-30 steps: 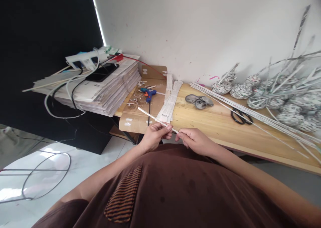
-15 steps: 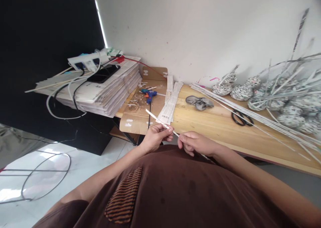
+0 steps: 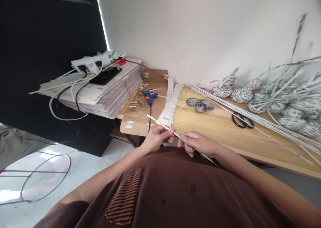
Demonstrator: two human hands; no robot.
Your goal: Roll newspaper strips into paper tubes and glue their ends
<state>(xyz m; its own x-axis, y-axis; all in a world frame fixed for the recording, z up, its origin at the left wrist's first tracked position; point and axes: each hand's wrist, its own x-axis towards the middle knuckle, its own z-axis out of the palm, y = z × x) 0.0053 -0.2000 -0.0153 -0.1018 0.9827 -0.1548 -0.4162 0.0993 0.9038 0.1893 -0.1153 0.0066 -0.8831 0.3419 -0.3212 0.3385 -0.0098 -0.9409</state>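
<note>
A thin, white rolled paper stick (image 3: pixel 155 121) slants between my two hands, close in front of the brown clothing. My left hand (image 3: pixel 158 137) pinches it between thumb and fingers, its free end pointing up and left toward the table. My right hand (image 3: pixel 195 142) is closed round the stick further down, and the lower end comes out below that palm. Just past my left hand lie flat printed paper strips (image 3: pixel 172 104) at the table's edge. A blue glue gun (image 3: pixel 150 97) rests on cardboard (image 3: pixel 132 121) amid paper scraps.
On the left, a phone (image 3: pixel 106 76) and cables lie on a tall paper stack (image 3: pixel 110 101). Black scissors (image 3: pixel 242 120), a grey cloth (image 3: pixel 200 104) and long paper sticks (image 3: pixel 233 107) are on the wooden table (image 3: pixel 200 127). Several woven paper shapes (image 3: pixel 242 92) stand by the wall.
The stick's far end now looks narrower and rounder, and its lower end shows more below my right hand. Both hands keep nearly the same place; the view has shifted slightly.
</note>
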